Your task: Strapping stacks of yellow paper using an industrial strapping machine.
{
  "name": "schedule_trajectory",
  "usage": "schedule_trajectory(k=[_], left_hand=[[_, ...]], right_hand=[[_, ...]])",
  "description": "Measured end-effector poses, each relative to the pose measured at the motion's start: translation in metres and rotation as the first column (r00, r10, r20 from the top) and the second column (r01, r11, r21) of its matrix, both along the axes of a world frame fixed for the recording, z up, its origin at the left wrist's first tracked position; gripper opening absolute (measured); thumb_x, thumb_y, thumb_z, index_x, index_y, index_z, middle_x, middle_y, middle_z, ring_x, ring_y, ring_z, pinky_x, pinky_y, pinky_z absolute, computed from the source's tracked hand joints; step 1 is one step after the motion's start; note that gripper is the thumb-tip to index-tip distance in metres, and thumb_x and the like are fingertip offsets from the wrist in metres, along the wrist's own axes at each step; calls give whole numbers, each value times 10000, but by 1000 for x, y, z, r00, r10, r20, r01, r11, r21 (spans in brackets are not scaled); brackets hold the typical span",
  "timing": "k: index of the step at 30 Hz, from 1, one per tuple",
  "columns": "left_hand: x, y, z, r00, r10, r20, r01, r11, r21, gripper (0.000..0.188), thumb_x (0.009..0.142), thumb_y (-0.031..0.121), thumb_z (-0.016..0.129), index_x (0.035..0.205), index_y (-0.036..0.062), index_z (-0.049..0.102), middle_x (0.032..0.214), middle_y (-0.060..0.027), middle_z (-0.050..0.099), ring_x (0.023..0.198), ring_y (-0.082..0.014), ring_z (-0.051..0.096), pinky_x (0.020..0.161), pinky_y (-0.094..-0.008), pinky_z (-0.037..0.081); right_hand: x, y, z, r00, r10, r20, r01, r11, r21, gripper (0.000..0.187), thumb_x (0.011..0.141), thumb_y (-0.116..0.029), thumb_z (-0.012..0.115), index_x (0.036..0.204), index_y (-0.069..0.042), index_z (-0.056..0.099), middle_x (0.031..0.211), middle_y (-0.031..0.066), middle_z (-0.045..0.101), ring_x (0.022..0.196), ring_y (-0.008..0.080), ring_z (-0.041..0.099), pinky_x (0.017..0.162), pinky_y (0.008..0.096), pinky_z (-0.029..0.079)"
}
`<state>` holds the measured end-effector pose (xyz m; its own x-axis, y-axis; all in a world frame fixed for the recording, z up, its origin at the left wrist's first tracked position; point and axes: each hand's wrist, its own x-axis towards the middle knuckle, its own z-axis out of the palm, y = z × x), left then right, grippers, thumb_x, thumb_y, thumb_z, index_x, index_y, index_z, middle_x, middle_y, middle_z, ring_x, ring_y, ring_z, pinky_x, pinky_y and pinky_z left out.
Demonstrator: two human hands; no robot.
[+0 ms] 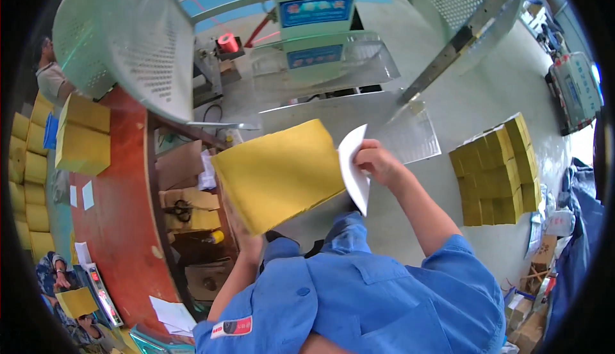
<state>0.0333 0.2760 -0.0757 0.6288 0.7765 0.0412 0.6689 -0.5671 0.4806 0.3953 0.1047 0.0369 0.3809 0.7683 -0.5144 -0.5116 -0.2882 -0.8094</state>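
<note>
A yellow paper-wrapped package (275,174) is held up in front of my chest, tilted. My left hand (246,235) grips its left end from the side and below; most of those fingers are hidden behind it. At the package's right end, my right hand (377,160) pinches a curved white paper sheet (353,168) between thumb and fingers. The sheet stands along that end; whether it sticks to the package I cannot tell.
A red-topped table (122,226) runs along my left, its shelf holding scissors (182,211). White papers (172,315) lie near its front edge. Ahead stands a pale green machine (314,46) with a metal plate (359,126). Yellow packages (493,178) are stacked at right. Another person's hand (62,280) shows lower left.
</note>
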Motion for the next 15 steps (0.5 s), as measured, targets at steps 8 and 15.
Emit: schedule_trajectory(k=[8,15], left_hand=[[224,-80,-21,853,-30,522,99,989,-105,572,995,397,429,1402,-5,417,1388,-191,419,1318,-327,398,1116,-388,297],[212,-71,-76,791,175,587,116,898,-424,494,970,360,507,1319,9,499,1280,-146,530,1167,-279,532,982,-385,437]], right_hand=[[169,-96,-45,976,-90,-200,100,994,43,396,714,-57,521,1074,67,632,1009,140,687,899,246,664,866,353,523],[209,-92,-92,894,88,-439,-70,996,58,376,698,6,519,1063,2,605,892,89,659,731,190,631,758,332,523]])
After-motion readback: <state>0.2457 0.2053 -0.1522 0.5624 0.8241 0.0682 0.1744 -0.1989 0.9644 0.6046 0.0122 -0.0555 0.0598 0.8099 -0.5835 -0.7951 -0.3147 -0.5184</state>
